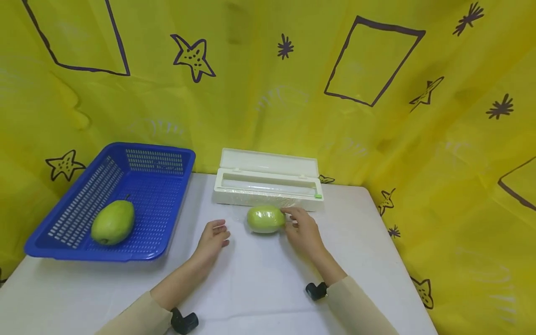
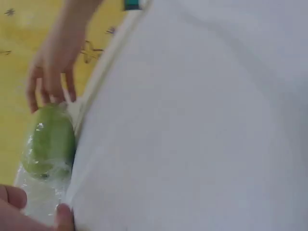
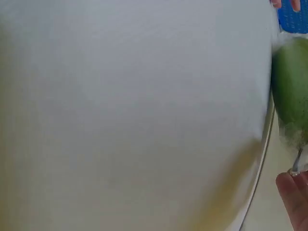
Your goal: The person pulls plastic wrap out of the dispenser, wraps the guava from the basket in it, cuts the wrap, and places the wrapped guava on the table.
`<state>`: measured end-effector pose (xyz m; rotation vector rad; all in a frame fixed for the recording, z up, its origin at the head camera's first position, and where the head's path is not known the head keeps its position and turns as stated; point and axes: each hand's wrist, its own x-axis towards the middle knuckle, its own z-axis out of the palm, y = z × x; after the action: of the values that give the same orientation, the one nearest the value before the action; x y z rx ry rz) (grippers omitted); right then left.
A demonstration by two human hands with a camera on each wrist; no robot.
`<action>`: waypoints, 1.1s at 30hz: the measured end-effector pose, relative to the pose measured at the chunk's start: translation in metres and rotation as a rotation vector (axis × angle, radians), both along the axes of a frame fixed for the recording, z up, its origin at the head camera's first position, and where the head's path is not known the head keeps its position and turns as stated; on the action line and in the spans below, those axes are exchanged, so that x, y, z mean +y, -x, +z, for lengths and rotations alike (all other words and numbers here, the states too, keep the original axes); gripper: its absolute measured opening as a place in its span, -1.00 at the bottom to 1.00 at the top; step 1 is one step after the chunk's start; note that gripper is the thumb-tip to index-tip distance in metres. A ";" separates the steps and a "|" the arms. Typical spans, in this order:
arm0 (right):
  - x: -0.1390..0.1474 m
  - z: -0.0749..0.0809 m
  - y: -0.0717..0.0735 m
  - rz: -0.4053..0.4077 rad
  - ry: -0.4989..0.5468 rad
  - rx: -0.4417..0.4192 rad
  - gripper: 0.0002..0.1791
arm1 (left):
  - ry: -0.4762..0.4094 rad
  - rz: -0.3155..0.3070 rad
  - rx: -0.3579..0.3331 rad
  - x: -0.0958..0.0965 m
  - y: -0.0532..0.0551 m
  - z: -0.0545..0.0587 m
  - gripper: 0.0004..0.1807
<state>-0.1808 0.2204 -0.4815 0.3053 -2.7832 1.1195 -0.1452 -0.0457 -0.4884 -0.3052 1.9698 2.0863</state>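
Note:
A smooth oval green fruit (image 1: 265,219), like a green papaya or mango, lies on the table in shiny clear plastic wrap. In the right wrist view a thin twisted end of the wrap or stem (image 3: 297,161) runs from the fruit to my right hand (image 1: 302,230), whose fingertips pinch it. Across from it, my left hand (image 1: 211,242) is held to the left of the fruit, fingers loosely bent, with a gap between. Loose plastic wrap (image 2: 41,192) spreads toward the left fingers in the left wrist view.
Behind the fruit stands a white plastic wrap dispenser (image 1: 268,200), lid up, roll inside. On the left is a blue basket (image 1: 167,239) holding another green fruit (image 1: 113,222). A yellow patterned curtain (image 1: 251,93) hangs behind the white table (image 1: 259,288).

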 end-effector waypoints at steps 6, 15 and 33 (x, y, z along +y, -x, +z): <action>-0.009 0.001 -0.001 0.012 -0.115 -0.027 -0.20 | -0.185 -0.019 -0.030 0.015 0.013 -0.007 -0.24; -0.012 -0.004 0.005 -0.034 -0.118 0.033 -0.29 | -0.012 -0.076 0.090 0.038 0.041 -0.017 -0.36; -0.009 -0.006 -0.003 -0.081 -0.099 0.006 -0.28 | 0.076 0.017 0.116 0.029 0.047 -0.018 -0.41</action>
<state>-0.1775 0.2111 -0.4874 0.2025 -2.8232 0.9642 -0.1924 -0.0168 -0.5067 -0.2208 2.1241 2.0863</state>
